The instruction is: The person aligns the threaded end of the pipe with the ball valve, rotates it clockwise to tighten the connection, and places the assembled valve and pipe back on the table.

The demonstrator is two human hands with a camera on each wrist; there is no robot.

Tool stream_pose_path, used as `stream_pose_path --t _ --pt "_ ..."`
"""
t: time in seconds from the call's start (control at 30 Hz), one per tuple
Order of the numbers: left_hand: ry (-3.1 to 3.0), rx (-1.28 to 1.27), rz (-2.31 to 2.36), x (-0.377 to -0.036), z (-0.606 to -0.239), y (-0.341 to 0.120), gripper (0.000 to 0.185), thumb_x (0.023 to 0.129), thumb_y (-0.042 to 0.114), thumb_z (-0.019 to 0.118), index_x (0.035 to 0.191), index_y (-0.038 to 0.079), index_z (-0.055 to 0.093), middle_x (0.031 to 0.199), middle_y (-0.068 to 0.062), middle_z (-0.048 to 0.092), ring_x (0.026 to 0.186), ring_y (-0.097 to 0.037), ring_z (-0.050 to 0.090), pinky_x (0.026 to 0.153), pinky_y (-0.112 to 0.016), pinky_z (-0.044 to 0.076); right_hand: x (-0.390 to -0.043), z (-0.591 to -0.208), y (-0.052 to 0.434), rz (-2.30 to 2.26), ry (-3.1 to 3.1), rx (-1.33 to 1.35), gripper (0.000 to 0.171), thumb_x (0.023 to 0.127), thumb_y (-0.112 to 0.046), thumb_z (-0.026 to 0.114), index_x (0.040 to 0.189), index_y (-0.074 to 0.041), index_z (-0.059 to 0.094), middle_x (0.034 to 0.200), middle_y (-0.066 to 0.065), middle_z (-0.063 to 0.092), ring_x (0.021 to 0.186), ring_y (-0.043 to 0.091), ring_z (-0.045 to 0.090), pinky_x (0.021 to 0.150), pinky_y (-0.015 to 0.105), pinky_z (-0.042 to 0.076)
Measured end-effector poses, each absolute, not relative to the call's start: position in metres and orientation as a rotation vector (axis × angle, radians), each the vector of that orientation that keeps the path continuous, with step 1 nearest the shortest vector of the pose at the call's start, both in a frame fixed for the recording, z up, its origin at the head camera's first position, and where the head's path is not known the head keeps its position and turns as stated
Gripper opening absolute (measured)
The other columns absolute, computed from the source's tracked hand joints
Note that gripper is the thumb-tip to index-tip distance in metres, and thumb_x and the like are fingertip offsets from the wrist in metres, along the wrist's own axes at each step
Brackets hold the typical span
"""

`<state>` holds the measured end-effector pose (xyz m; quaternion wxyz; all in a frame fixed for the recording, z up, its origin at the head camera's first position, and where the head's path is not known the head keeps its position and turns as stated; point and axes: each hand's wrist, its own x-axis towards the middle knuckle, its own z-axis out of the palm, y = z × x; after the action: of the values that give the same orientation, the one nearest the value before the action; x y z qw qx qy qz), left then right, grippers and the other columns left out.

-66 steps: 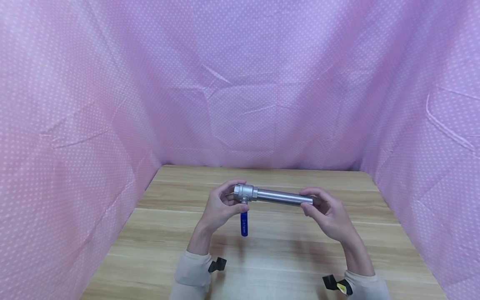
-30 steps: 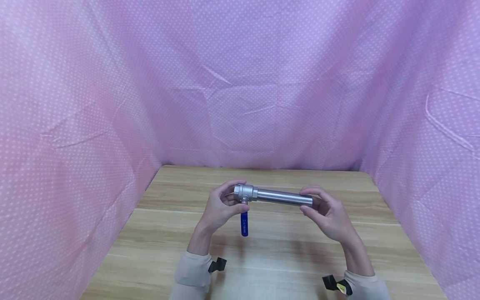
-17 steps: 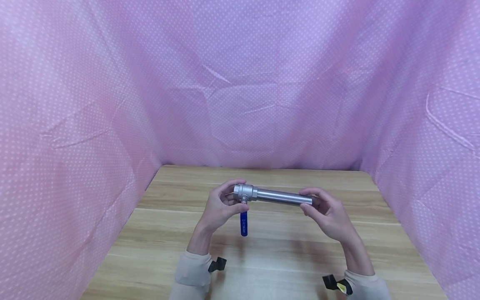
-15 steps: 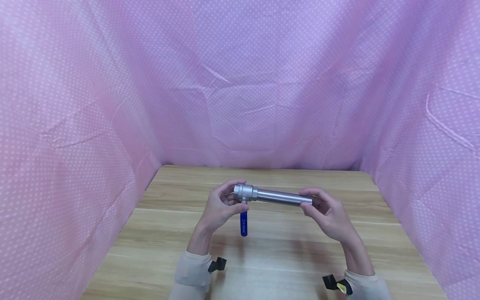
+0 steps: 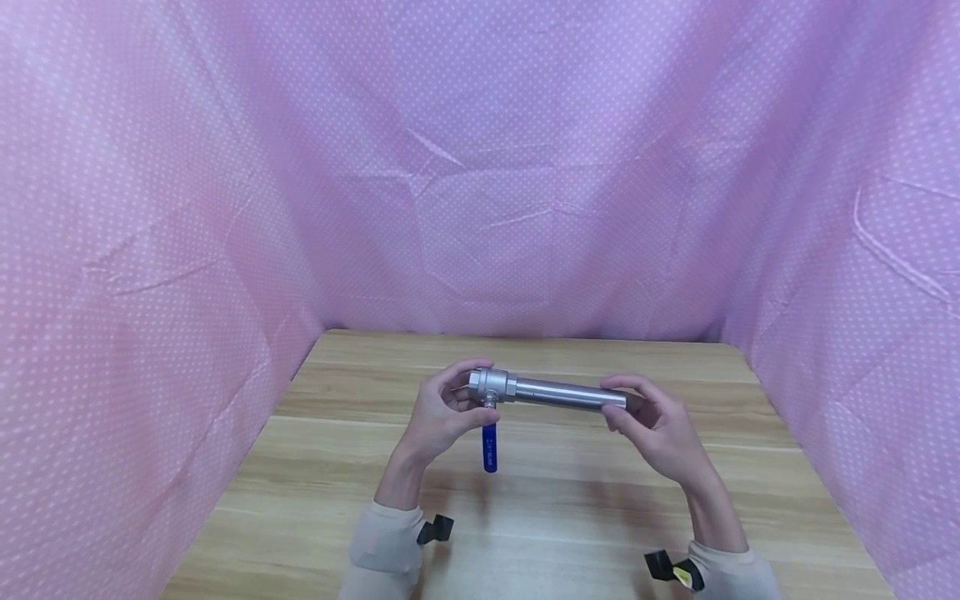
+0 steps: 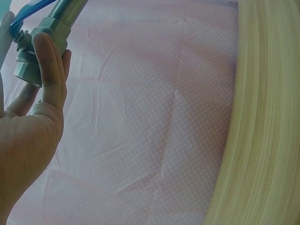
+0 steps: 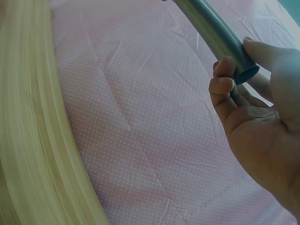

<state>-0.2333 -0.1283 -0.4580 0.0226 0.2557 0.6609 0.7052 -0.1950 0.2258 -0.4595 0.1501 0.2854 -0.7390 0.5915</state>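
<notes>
A silver ball valve (image 5: 492,384) with a blue lever handle (image 5: 490,450) is held above the table in the head view. My left hand (image 5: 441,414) grips the valve body, thumb near the base of the lever, which points toward me. A straight steel pipe (image 5: 558,393) runs rightward from the valve, tilted slightly down to the right. Its far end is pinched between the thumb and fingers of my right hand (image 5: 660,429). In the right wrist view the pipe's end (image 7: 247,74) shows an open rim. The joint's inside is hidden.
A wood-grain table (image 5: 540,533) lies under both hands. Pink dotted cloth (image 5: 510,208) hangs as walls at the back and both sides. Black mounts (image 5: 437,529) sit on the wrists over light sleeves (image 5: 386,546).
My right thumb was slightly lower on the pipe's end one second ago and now sits back up against it. The left hand and the valve have stayed almost in place.
</notes>
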Motion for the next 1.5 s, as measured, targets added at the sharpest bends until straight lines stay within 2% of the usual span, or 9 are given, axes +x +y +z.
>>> stream_pose_path --t 0.13,0.17,0.57,0.77,0.97,1.23,1.37,1.5 --pt "2.048 0.791 2.189 -0.2333 -0.4589 -0.1280 0.079 0.088 0.024 0.100 0.153 0.000 0.063 0.139 -0.028 0.070 0.109 -0.017 0.079 0.093 -0.027 0.069 -0.1943 -0.4597 0.2261 1.744 -2.085 0.877 0.048 0.091 0.029 0.071 0.135 0.011 0.066 0.133 -0.006 0.074 0.104 0.003 0.076 0.077 0.020 0.065" --pt "2.050 0.790 2.190 -0.2333 -0.4592 -0.1279 0.079 0.088 0.024 0.100 0.153 0.000 0.063 0.139 -0.027 0.070 0.109 -0.016 0.079 0.093 -0.027 0.069 -0.1940 -0.4596 0.2260 1.750 -2.078 0.889 0.049 0.090 0.030 0.071 0.135 0.011 0.066 0.135 -0.005 0.073 0.106 0.004 0.076 0.078 0.020 0.065" --pt "2.052 0.801 2.192 -0.2317 -0.4588 -0.1277 0.081 0.088 0.024 0.101 0.154 -0.001 0.062 0.140 -0.028 0.069 0.109 -0.017 0.079 0.094 -0.027 0.068 -0.1924 -0.4582 0.2260 1.716 -2.120 0.846 0.043 0.095 0.023 0.074 0.134 0.009 0.067 0.133 -0.008 0.074 0.103 0.003 0.075 0.077 0.018 0.063" --pt "2.054 0.803 2.191 -0.2327 -0.4599 -0.1281 0.079 0.087 0.027 0.101 0.152 0.003 0.064 0.139 -0.028 0.069 0.109 -0.017 0.079 0.093 -0.027 0.069 -0.1919 -0.4571 0.2257 1.674 -2.149 0.821 0.044 0.094 0.023 0.074 0.135 0.005 0.068 0.126 -0.010 0.076 0.096 0.001 0.073 0.072 0.019 0.062" --pt "2.050 0.816 2.192 -0.2328 -0.4590 -0.1280 0.083 0.089 0.023 0.100 0.155 -0.006 0.059 0.139 -0.028 0.069 0.108 -0.016 0.079 0.093 -0.026 0.068 -0.1915 -0.4568 0.2255 1.638 -2.171 0.794 0.042 0.096 0.022 0.073 0.134 0.003 0.069 0.115 -0.009 0.076 0.087 0.001 0.069 0.067 0.021 0.060" --pt "2.057 0.819 2.189 -0.2333 -0.4592 -0.1278 0.084 0.087 0.029 0.101 0.153 -0.004 0.060 0.138 -0.023 0.072 0.110 -0.016 0.079 0.093 -0.027 0.069 -0.1924 -0.4573 0.2241 1.593 -2.157 0.815 0.036 0.101 0.020 0.066 0.132 0.002 0.071 0.090 0.001 0.068 0.074 0.008 0.063 0.059 0.026 0.054" --pt "2.051 0.826 2.188 -0.2329 -0.4588 -0.1280 0.084 0.088 0.027 0.100 0.154 -0.006 0.059 0.138 -0.024 0.071 0.110 -0.016 0.080 0.094 -0.027 0.069 -0.1943 -0.4577 0.2235 1.591 -2.142 0.853 0.034 0.105 0.020 0.060 0.133 0.004 0.070 0.084 0.008 0.063 0.071 0.014 0.060 0.055 0.029 0.049" --pt "2.058 0.811 2.185 -0.2324 -0.4583 -0.1280 0.082 0.088 0.026 0.101 0.154 -0.002 0.061 0.139 -0.027 0.070 0.110 -0.017 0.079 0.094 -0.027 0.069 -0.1944 -0.4576 0.2234 1.615 -2.157 0.826 0.031 0.106 0.018 0.059 0.132 0.005 0.069 0.083 0.009 0.063 0.070 0.016 0.061 0.054 0.032 0.048"
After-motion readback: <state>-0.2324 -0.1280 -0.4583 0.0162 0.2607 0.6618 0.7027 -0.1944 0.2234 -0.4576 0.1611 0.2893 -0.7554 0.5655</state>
